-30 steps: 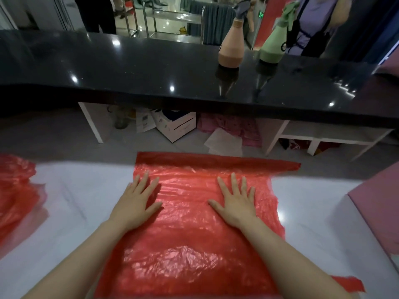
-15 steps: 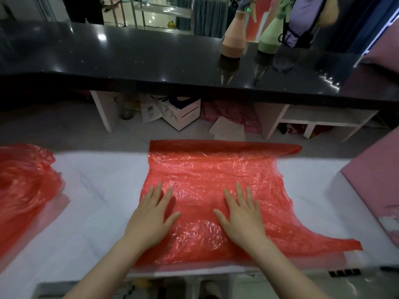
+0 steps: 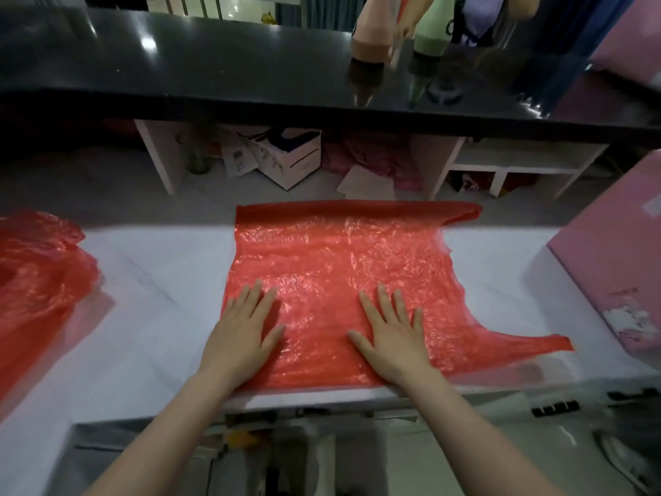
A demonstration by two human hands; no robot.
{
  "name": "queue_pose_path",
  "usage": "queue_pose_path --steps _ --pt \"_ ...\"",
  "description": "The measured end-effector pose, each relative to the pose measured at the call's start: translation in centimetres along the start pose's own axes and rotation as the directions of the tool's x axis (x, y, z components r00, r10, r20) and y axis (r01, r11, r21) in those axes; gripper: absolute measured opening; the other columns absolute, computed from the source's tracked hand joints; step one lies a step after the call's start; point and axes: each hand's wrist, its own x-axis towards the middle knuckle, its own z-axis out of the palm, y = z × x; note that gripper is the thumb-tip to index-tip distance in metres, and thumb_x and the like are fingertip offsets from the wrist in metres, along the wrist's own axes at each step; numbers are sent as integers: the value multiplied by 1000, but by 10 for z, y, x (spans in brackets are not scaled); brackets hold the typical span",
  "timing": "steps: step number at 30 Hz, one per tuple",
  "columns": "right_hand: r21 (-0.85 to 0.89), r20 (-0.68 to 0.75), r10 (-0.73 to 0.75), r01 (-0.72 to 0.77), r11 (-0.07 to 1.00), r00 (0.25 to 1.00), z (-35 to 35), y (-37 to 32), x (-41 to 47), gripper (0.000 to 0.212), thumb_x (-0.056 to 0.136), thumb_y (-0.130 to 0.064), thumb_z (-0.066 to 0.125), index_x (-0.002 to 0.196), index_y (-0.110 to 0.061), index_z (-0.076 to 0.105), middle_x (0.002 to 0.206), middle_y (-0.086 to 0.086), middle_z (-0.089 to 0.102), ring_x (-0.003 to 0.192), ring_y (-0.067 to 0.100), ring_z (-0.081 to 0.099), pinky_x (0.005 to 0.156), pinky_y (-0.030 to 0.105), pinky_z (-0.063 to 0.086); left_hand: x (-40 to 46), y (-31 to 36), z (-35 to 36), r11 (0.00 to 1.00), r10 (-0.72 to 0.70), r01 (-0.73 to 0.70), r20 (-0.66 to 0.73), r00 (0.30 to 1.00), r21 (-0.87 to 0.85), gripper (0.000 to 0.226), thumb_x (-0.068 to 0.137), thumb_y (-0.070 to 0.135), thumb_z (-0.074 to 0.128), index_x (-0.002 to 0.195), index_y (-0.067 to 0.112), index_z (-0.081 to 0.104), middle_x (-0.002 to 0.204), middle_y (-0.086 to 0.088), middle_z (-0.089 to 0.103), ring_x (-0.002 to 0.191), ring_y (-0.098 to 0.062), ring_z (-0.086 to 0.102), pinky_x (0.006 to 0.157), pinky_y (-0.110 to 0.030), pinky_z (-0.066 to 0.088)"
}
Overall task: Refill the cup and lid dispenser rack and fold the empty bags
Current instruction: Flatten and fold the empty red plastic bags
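**Red bag pressed flat on white counter, both hands down**

- Red bag is laid flat at ctr of white counter; surface crinkled, shiny. One handle strip is seen trailing to approx 4 o'clock, another along far edge toward 1 o'clock.
- Left hand is placed palm-down on bag's near-left part, approx 7 o'clock of bag ctr. Fingers straight, held close together, thumb splayed to the side. Nothing gripped.
- Right hand is placed palm-down on near-right part, approx 5 o'clock of bag ctr. Fingers straight, slightly spread, thumb out. Nothing gripped.
- Hands are set apart, bare plastic between them.
- Second red bag, crumpled, is seen at 9 o'clock on same counter, well apart from flat one.
- Black counter is seen across 12 o'clock; two spray bottles on it: peach bottle beside green bottle, approx 1 o'clock.
- Pink box at 3 o'clock.
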Motion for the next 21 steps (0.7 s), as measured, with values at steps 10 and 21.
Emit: queue_pose_path --steps 10,21 --pt "75 -494 -270 350 934 827 -24 69 -61 40 92 -36 41 116 -19 68 142 6 50 139 29 32 110 62 26 -43 64 27 986 -164 165 48 985 -5 69 88 67 5 149 37 -9 153 9 -17 144 -15 -14 114 -41 -11" --pt "-86 -24 163 -164 983 986 -21 204 -82 78 79 -75 -3 150 -42 -6 160 -6 -15 146 17 -16 110 66 0 -44 63 40 963 -249 241 65 966 118 75 78 74 -9 140 38 -28 153 6 -25 143 -15 -19 117 -45 -10"
